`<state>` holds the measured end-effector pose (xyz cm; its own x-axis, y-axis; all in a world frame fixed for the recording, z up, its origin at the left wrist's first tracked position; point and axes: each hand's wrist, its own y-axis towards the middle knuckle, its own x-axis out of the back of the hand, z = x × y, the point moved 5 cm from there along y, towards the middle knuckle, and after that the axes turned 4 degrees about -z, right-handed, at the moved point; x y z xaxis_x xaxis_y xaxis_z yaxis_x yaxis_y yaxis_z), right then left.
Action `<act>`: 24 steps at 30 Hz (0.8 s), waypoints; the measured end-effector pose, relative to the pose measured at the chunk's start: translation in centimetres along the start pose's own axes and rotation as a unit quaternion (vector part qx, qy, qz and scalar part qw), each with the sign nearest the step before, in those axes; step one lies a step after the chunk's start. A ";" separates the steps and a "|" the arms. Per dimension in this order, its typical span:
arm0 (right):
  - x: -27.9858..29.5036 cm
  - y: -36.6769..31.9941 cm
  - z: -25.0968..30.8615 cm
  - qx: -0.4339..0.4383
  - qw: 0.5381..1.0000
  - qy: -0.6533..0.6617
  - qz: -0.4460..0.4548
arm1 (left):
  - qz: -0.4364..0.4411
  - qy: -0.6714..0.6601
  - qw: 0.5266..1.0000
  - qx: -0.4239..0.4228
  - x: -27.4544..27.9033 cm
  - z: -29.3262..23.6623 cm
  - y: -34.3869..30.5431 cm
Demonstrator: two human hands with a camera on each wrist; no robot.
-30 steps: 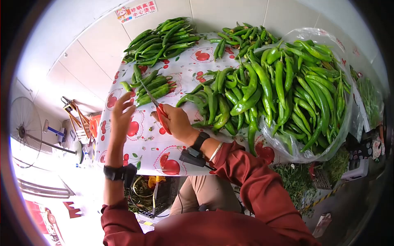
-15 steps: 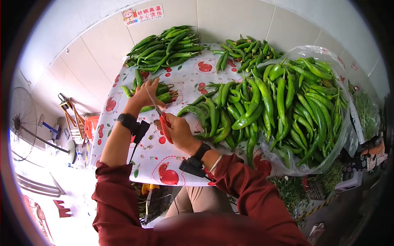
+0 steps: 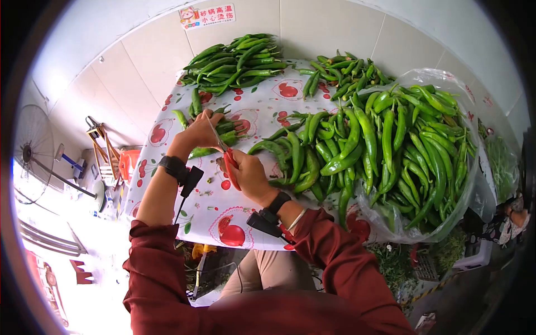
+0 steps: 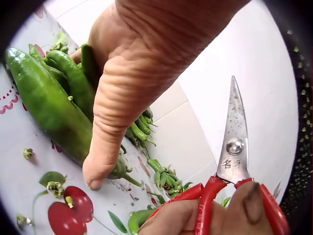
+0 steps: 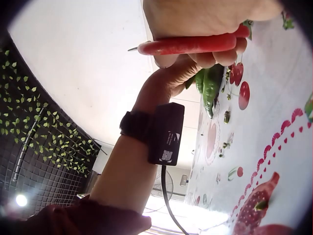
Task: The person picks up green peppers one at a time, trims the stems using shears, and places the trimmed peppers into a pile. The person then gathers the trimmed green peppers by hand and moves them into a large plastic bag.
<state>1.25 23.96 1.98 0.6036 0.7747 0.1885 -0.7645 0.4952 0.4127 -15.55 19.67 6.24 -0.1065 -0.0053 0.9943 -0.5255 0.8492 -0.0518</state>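
Scissors (image 4: 234,147): in right hand (image 3: 251,177), blades look together, long axis slanting, tip toward the tabletop's (image 3: 201,223) back left corner and up close to left hand (image 3: 202,132). Red handles gripped, fingers wrapped round them.

Left hand: back up, forearm in over the left edge, thumb on near side of a small pepper bunch (image 3: 228,137), other fingers round the far side, so grasping it. Bunch lies by the left edge, beyond the scissors, axis roughly left-right; nearest pepper's stem end faces away from left edge.

Bigger pepper heap (image 3: 385,145) sits toward right edge, right of both hands.
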 end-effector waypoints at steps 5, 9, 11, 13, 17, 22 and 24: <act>0.0 0.0 0.1 -0.030 0.999 0.015 0.016 | 0.034 -0.002 0.999 0.022 -0.1 0.4 1.0; -0.1 0.0 -0.4 -0.054 0.998 0.023 0.014 | 0.049 0.011 0.997 0.050 0.5 0.2 1.9; -0.1 0.0 -0.5 -0.049 0.998 0.026 0.011 | 0.063 -0.012 0.994 0.087 0.9 0.3 1.7; 0.0 -0.1 0.0 -0.046 0.998 0.033 0.009 | 0.053 -0.021 0.995 0.086 0.6 0.4 1.5; -0.1 0.0 -0.2 -0.045 0.998 0.045 0.007 | 0.042 -0.033 0.996 0.078 0.3 0.4 0.3; 0.4 0.1 0.8 0.023 1.000 0.005 0.003 | -0.001 -0.007 0.999 0.053 -0.3 0.5 -3.4; 0.7 0.0 1.5 0.003 1.000 -0.021 0.021 | 0.004 -0.019 0.998 0.064 0.6 -0.1 -5.7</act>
<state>2.07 23.90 3.44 0.5805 0.7770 0.2435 -0.7880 0.4606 0.4087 -12.47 14.88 7.10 -0.1412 -0.0211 0.9898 -0.6277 0.7750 -0.0730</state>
